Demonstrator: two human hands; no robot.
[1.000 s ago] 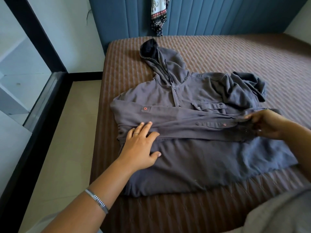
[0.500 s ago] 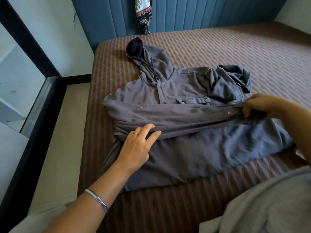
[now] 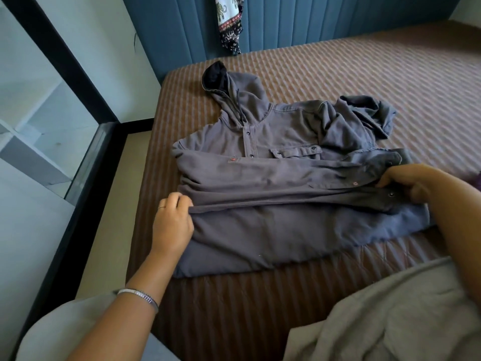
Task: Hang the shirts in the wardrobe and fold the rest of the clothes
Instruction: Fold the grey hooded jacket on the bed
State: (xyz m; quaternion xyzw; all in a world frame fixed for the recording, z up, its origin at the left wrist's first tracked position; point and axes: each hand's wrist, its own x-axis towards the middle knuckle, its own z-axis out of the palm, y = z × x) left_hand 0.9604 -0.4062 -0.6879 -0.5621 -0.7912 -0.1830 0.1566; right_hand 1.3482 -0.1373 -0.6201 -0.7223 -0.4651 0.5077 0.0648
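Observation:
A grey hooded shirt (image 3: 281, 131) lies front-up on the brown striped bed (image 3: 390, 74), hood pointing to the far left. One sleeve (image 3: 273, 183) is folded flat across its chest from left to right. My left hand (image 3: 173, 222) has curled fingers gripping the shirt's left side at the fold. My right hand (image 3: 411, 182) pinches the sleeve's cuff end at the right side. The other sleeve (image 3: 364, 115) lies bunched at the far right shoulder.
A patterned black-and-white cloth (image 3: 229, 22) hangs on the blue padded headboard (image 3: 312, 22). The bed's left edge meets a beige floor strip (image 3: 112, 204) and a black-framed glass panel (image 3: 86, 162). Grey fabric (image 3: 390, 321) lies near my lap, bottom right.
My left hand moved from resting flat on the shirt to its left edge and curled round the fabric. My right hand kept hold of the cuff, pulling the sleeve straighter.

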